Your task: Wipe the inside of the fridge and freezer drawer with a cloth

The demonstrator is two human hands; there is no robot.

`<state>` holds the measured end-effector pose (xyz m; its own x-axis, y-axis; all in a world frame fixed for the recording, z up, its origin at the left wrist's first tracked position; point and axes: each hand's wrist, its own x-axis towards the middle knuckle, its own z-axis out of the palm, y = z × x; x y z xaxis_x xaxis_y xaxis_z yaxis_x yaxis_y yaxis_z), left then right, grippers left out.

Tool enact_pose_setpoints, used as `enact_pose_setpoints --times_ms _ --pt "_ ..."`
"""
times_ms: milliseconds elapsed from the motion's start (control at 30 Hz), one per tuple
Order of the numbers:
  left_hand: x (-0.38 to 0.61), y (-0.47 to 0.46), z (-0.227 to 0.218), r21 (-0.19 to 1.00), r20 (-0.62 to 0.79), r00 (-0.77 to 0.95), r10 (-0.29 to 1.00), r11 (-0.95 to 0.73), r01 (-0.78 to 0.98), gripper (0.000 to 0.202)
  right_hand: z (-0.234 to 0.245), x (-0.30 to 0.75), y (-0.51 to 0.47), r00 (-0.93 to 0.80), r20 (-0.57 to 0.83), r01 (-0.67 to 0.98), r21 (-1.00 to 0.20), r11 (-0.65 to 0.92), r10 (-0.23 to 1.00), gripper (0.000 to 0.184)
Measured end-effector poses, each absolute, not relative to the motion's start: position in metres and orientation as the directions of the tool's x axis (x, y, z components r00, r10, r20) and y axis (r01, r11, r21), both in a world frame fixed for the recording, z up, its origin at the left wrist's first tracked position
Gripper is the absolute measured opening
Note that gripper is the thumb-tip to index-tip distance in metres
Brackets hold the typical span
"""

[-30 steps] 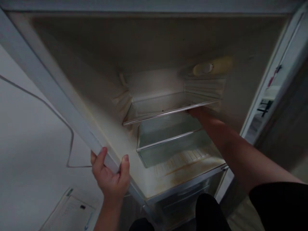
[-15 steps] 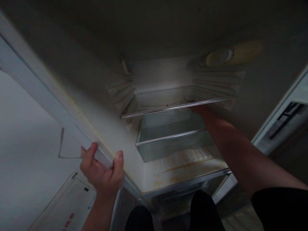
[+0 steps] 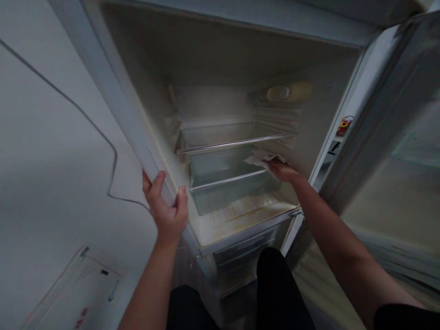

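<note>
An open, empty fridge fills the view. My left hand is wrapped round the fridge's left front edge. My right hand reaches inside at the right, under the upper glass shelf, and presses a white cloth near the right inner wall. Below it lies a second glass shelf over a clear drawer. The fridge floor has rusty brown stains.
The fridge door stands open at the right. A white wall with a thin cable is at the left, a printed sheet low on it. My dark-clothed legs are below the fridge.
The camera pulled back and up, showing the whole fridge opening. My right hand drew out from under the upper shelf, and the white cloth in it now shows. My left hand kept its grip.
</note>
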<state>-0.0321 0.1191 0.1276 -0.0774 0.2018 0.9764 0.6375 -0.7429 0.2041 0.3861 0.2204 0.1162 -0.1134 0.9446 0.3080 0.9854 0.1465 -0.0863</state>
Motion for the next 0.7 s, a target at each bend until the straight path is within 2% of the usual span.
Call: enact_pose_setpoints --times_ms 167,267,333,400,467,533,600,700 --pt "-0.031 0.119 0.129 0.167 0.982 -0.040 0.187 -0.737 0.655 0.062 0.121 0.369 0.202 0.046 0.300 0.999 -0.023 -0.041 0.953 0.051" --pt "-0.031 0.119 0.129 0.149 0.985 -0.032 0.170 -0.737 0.660 0.061 0.131 0.346 0.211 0.047 0.278 0.996 -0.088 -0.023 0.959 0.045" --pt "-0.032 0.120 0.128 0.145 0.986 -0.033 0.165 -0.735 0.662 0.061 0.135 0.324 0.217 -0.041 0.289 0.983 -0.160 0.091 0.956 0.041" --pt "-0.032 0.120 0.128 0.153 0.985 -0.043 0.166 -0.736 0.660 0.059 0.138 0.296 0.223 -0.216 0.328 0.926 -0.231 0.300 0.920 0.038" --pt "-0.032 0.120 0.127 0.159 0.985 -0.055 0.164 -0.734 0.660 0.059 0.140 0.268 0.228 -0.427 0.354 0.786 -0.310 0.535 0.832 0.036" --pt "-0.032 0.119 0.127 0.141 0.988 -0.050 0.146 -0.730 0.669 0.061 0.140 0.241 0.233 -0.564 0.368 0.645 -0.362 0.673 0.739 0.037" --pt "-0.031 0.118 0.128 0.120 0.991 -0.037 0.129 -0.723 0.680 0.062 0.139 0.216 0.238 -0.607 0.368 0.629 -0.319 0.709 0.704 0.038" --pt "-0.031 0.116 0.129 0.114 0.992 -0.037 0.122 -0.718 0.687 0.063 0.135 0.177 0.244 -0.567 0.299 0.753 -0.188 0.630 0.767 0.054"
